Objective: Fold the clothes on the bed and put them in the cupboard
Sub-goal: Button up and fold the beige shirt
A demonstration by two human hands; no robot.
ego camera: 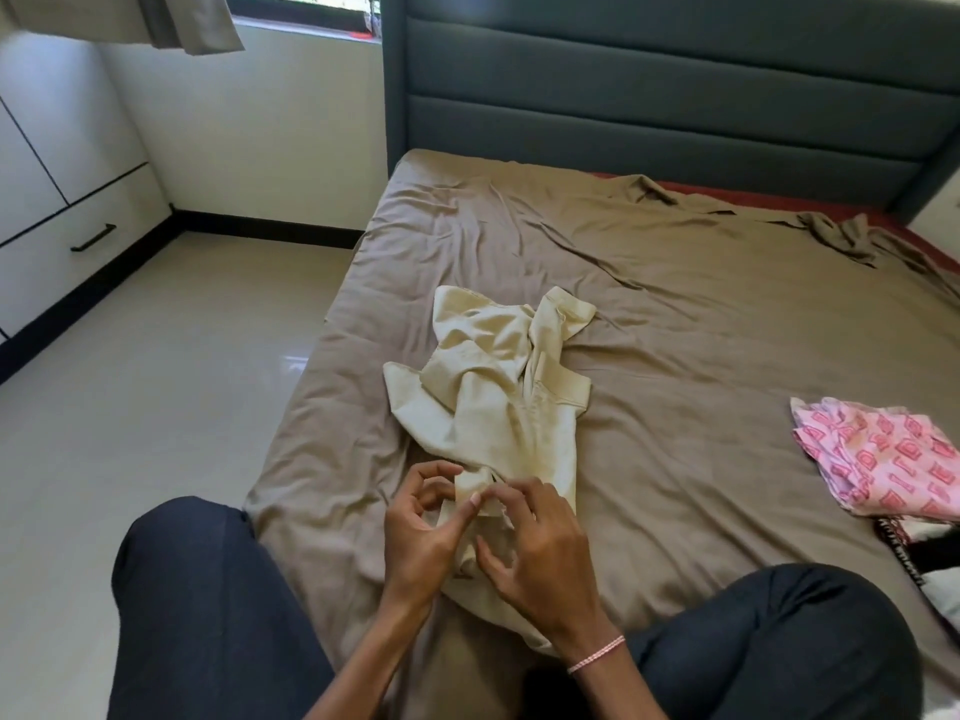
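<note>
One head-worn view looks forward and down from the foot of the bed (675,283), close above it, facing its headboard (675,85)

Home bedroom, bed (675,304), padded headboard (675,96), cupboard (52,200)

Dark navy trousers (218,615) on both legs; bare forearms; a pink-and-white braided thread bracelet (597,654) circles the right wrist.

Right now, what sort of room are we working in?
Most likely a home bedroom. There is a wide bed with a brown sheet and a padded grey headboard. A white cupboard with a drawer stands along the left wall, and a cream garment lies on the sheet.
</note>
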